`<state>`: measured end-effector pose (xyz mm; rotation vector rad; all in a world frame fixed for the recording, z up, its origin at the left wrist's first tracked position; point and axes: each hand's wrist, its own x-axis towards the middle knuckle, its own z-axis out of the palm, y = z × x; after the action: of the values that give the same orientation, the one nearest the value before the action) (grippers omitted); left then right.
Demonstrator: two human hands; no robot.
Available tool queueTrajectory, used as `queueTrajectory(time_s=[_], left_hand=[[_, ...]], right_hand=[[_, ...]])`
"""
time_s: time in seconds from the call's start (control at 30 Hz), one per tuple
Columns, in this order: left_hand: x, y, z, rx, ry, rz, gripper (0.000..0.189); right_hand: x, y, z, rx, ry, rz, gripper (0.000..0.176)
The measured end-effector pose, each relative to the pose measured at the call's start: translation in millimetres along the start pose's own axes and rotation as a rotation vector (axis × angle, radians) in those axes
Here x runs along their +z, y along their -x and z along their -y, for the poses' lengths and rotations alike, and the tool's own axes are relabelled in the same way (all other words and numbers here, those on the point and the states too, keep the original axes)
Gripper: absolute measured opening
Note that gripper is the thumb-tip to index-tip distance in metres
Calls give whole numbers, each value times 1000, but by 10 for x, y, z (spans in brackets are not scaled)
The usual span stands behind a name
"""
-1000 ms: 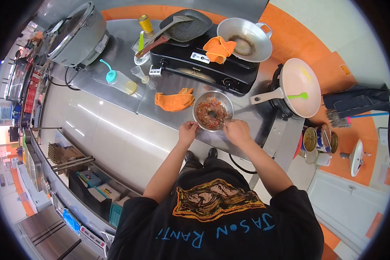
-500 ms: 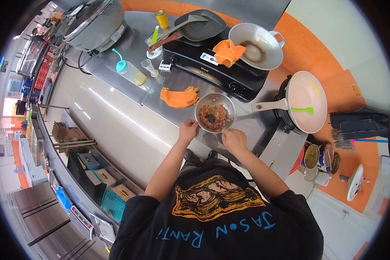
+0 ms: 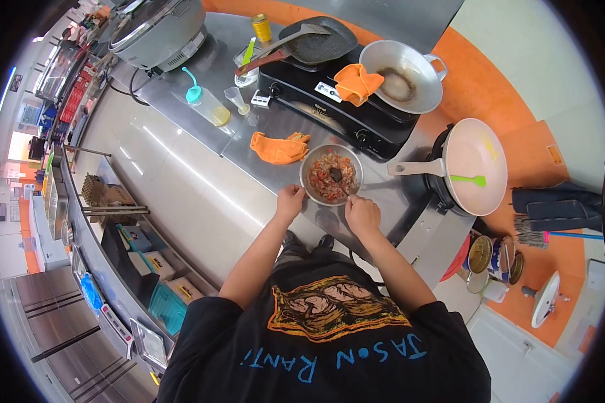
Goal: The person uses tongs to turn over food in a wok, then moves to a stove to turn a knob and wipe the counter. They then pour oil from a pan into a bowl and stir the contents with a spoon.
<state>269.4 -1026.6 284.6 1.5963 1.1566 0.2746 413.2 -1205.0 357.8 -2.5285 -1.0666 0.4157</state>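
A steel bowl of chopped red and pale food stands at the near edge of the steel counter. My left hand grips the bowl's near left rim. My right hand is closed on the handle of a spoon whose dark head lies in the food at the bowl's middle. An orange cloth lies just left of the bowl.
Behind the bowl a black two-burner stove carries a griddle pan with a spatula and a wok with an orange cloth. A pink pan with a green spatula sits right. A squeeze bottle and large cooker stand left.
My right hand has gone from the bowl's right rim to the near side, and the spoon head has moved within the food. My left hand stays on the rim.
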Motion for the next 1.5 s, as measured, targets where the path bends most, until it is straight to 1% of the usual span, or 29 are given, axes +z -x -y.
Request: queueTrajectory(time_s=[0.07, 0.13, 0.17, 0.27, 0.33, 0.37, 0.43, 0.57, 0.67, 0.77, 0.8, 0.83, 0.87, 0.97, 1.0, 1.03, 1.07, 1.1, 1.2, 1.23, 1.33, 1.43, 1.5], left_hand=[[14, -92, 8, 28, -14, -10, 26], [4, -147, 180, 32, 1, -16, 27], [-29, -131, 174, 29, -4, -9, 27], [-116, -152, 195, 24, -4, 22, 27], [-124, -223, 329, 25, 17, 57, 27], [-138, -207, 307, 21, 34, 78, 27], [-177, -208, 218, 20, 67, 116, 28], [-261, -201, 122, 89, -77, 200, 27], [-312, -235, 157, 128, -121, 205, 27], [-387, -156, 128, 122, -128, 217, 26], [-409, -132, 84, 121, -124, 231, 25], [-418, -128, 26, 124, -116, 244, 25], [-416, -131, 16, 127, -116, 244, 25], [-343, -137, 153, 132, -85, 251, 24], [-285, -172, 293, 138, -55, 248, 24], [-244, -186, 387, 144, -27, 243, 23], [-239, -156, 360, 135, -32, 222, 23], [-248, -106, 272, 127, -39, 201, 22], [-206, -20, 183, 61, 21, 139, 23], [-180, -5, 163, 35, 55, 118, 24], [-130, 48, 114, -20, 87, 92, 24], [-49, 102, 83, -51, 110, 64, 23], [-8, 153, 50, -54, 115, 69, 23]], right_hand=[[4, -2, -40, 71, -109, 70, 30], [-79, -54, -189, 60, -179, 272, 33], [-124, -82, -291, 55, -214, 377, 35], [239, -293, -808, 144, -142, 242, 36], [396, -496, -866, 146, -378, 80, 31], [442, -560, -870, 147, -495, -1, 30], [515, -661, -856, 125, -499, -1, 27], [595, -693, -869, 34, -506, -57, 23], [656, -636, -884, 71, -505, -20, 24], [706, -521, -780, 247, -483, 46, 25], [660, -426, -750, 346, -502, 237, 26], [156, -284, -303, 443, -517, 424, 27], [-94, -157, -20, 543, -525, 613, 28], [84, 148, 97, -18, -167, 118, 26], [69, 149, 96, -13, -55, 139, 25], [-156, 89, 261, -9, 55, 160, 24], [-309, 21, 370, -6, 163, 181, 24], [-358, -42, 379, -94, 240, 107, 22], [-497, -281, 387, -230, 431, 86, 17], [-467, -336, 336, -292, 511, 85, 18], [-423, -215, 273, -231, 530, 243, 18], [-305, 23, 239, -43, 250, 189, 20], [-231, 51, 281, 332, -206, 250, 23]])
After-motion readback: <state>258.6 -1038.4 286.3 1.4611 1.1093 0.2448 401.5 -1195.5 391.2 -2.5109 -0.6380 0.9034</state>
